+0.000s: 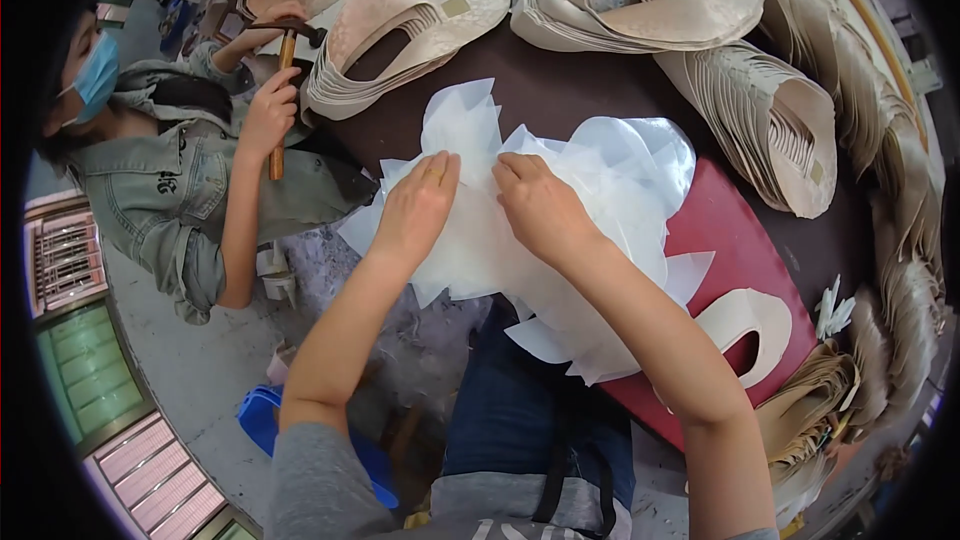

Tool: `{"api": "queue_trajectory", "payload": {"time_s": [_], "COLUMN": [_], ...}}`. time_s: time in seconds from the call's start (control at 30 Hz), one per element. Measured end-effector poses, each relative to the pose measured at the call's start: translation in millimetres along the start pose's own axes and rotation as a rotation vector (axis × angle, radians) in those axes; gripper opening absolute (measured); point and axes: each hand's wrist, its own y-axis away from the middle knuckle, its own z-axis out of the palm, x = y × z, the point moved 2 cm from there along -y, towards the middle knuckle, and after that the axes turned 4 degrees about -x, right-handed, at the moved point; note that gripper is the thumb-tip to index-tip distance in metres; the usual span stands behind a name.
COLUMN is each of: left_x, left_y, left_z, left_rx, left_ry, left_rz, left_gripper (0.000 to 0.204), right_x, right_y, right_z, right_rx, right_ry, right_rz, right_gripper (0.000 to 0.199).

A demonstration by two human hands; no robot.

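A loose heap of cut white translucent sheet pieces (pixel 595 175) spreads in front of me, over the table's near edge and toward my lap. My left hand (pixel 418 205) is closed, its fingertips pressed together on a white sheet piece (pixel 462 125) at the heap's left part. Close beside it on the right, my right hand (pixel 540 202) is closed too, thumb and fingers pinching at the edge of the sheets. Exactly which layers each hand grips is hidden by the fingers.
A red board (pixel 735 225) bears a beige shoe-upper piece (pixel 765 325). Stacked beige uppers (pixel 455 35) stand behind the heap, with more stacks (pixel 745 125) along the right. At left, a masked co-worker (pixel 180 180) holds a hammer (pixel 287 50). A blue container (pixel 262 415) lies below.
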Motion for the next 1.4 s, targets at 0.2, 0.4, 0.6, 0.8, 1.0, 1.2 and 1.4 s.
{"api": "queue_trajectory", "payload": {"time_s": [0.2, 0.4, 0.6, 0.8, 1.0, 1.2, 1.4], "left_x": [-29, -33, 35, 23, 46, 35, 287], "left_y": [-10, -24, -11, -5, -23, -88, -163], "left_z": [1, -14, 12, 25, 37, 8, -41], "left_rx": [-0.432, -0.434, -0.051, -0.193, -0.195, -0.259, -0.078], "left_ry": [-0.165, 0.0, 0.28, 0.378, 0.587, 0.688, 0.85], "left_rz": [0.202, 0.216, -0.016, -0.18, -0.202, -0.39, 0.517], "left_gripper": [0.03, 0.03, 0.038, 0.046, 0.054, 0.034, 0.033], "right_x": [-16, -6, 7, -56, -77, 4, 158], "right_y": [-8, -54, -115, -120, -78, 18, 318], "right_z": [19, 10, -8, -9, -117, -242, -222], "right_rx": [0.103, 0.189, 0.198, 0.142, 0.296, 0.845, 1.613], "right_ry": [0.189, 0.027, 0.377, 0.288, -1.095, -1.285, -1.319], "right_rz": [-0.157, -0.023, -0.04, -0.061, 0.029, 0.046, 0.41], "right_gripper": [0.029, 0.031, 0.011, 0.009, 0.014, 0.021, 0.02]}}
